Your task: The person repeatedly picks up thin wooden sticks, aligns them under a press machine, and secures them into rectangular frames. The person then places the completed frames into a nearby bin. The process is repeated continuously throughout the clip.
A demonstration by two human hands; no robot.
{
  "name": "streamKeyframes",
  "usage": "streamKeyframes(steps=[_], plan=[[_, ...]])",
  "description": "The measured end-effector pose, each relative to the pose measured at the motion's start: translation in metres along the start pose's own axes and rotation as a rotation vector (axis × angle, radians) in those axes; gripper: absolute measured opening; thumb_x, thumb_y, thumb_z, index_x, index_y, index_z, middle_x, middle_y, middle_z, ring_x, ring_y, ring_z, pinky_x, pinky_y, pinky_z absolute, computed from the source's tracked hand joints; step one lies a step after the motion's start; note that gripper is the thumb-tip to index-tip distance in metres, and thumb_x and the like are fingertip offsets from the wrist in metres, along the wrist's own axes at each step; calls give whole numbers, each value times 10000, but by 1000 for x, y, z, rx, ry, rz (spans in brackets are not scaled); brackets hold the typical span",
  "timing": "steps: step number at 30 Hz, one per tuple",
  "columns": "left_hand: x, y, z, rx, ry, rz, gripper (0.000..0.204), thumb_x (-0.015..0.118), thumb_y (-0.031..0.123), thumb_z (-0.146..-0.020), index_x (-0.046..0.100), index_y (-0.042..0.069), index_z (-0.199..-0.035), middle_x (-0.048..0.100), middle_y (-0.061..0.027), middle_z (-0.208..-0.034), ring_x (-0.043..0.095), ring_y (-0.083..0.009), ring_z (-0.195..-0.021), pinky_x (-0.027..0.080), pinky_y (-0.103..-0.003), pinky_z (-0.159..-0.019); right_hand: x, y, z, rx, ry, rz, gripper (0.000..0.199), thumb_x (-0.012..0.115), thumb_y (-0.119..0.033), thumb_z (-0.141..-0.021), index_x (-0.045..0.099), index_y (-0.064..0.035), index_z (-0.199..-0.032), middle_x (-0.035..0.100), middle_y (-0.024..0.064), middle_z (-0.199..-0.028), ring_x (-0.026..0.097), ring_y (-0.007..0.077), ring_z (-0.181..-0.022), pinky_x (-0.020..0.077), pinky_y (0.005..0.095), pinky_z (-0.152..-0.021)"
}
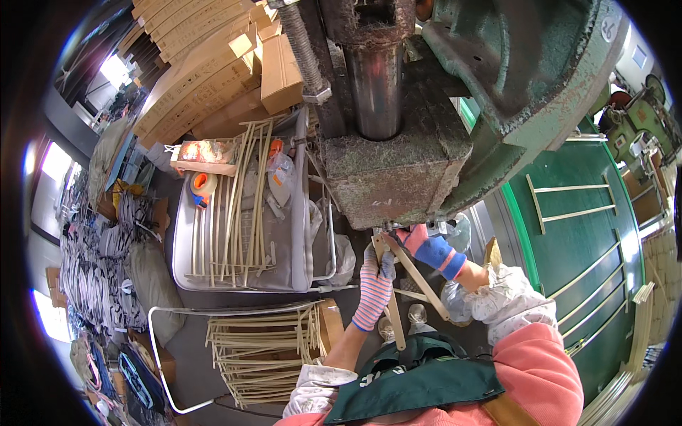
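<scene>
My left hand (374, 287), in a pink-and-grey striped glove, is closed around the upper part of one beige flat bar (393, 318). My right hand (432, 250), in a pink-and-blue glove, pinches near the upper end of a second beige flat bar (422, 284). The two bars meet under the press head (387, 170) and spread apart below, toward my apron. The press head partly hides their upper ends and my right fingertips. Above it, a steel ram (373, 89) enters the heavy block.
On the left, a padded grey tray (182, 255) holds beige frames, orange tape (204, 184) and a small box. Stacked beige frames (263, 348) lie nearer me, inside a white metal rail (158, 355). A green table (568, 167) with more frames stands right; cartons (206, 92) rise at the back left.
</scene>
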State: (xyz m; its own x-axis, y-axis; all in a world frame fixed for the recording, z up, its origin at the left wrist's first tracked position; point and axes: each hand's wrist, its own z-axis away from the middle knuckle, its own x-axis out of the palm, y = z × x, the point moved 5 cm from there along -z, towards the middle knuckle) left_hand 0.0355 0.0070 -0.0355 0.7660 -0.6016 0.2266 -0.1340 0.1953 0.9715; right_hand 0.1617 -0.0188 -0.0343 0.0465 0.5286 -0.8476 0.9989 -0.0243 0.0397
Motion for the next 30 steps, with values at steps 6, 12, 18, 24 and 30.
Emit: streamKeyframes(steps=[6, 12, 18, 24, 30], plan=[[2, 13, 1, 190, 49, -279, 412, 460, 31, -931, 378, 11, -1334, 567, -7, -894, 477, -53, -685, 427, -186, -580, -20, -4, 2, 564, -8, -1030, 121, 574, -88, -871, 646, -3, -917, 637, 95, -721, 564, 95, -721, 459, 289, -637], [-1, 29, -5, 225, -9, -231, 376, 502, 63, -916, 459, 28, -1288, 577, 30, -866, 415, -15, -621, 378, -172, -515, 20, 3, 16, 722, -208, -1107, 275, 543, -266, -912, 571, -50, -1079, 597, 128, -766, 617, 291, -735, 479, 354, -638], [-6, 44, -12, 192, -77, -223, 337, 510, 93, -904, 511, 29, -1235, 589, 18, -848, 438, -20, -604, 389, -186, -501, 29, 7, 16, 852, -475, -1462, 402, 457, -373, -950, 503, -52, -1186, 617, 50, -930, 610, 168, -786, 475, 267, -693], [-8, 45, -16, 42, -180, -168, 356, 513, 132, -920, 493, 25, -1259, 554, 17, -737, 437, -30, -596, 375, -192, -515, 51, 20, 25, 841, -365, -1900, 304, 598, -300, -882, 624, -28, -1016, 664, 76, -860, 629, 147, -702, 519, 293, -583], [-9, 52, -15, 46, -176, -143, 162, 536, 167, -910, 561, 22, -978, 491, 20, -627, 426, -51, -511, 348, -215, -463, 104, 29, 58, 598, -672, -1947, 288, 504, -242, -941, 602, -35, -1116, 639, 58, -1035, 591, 117, -867, 483, 249, -727]])
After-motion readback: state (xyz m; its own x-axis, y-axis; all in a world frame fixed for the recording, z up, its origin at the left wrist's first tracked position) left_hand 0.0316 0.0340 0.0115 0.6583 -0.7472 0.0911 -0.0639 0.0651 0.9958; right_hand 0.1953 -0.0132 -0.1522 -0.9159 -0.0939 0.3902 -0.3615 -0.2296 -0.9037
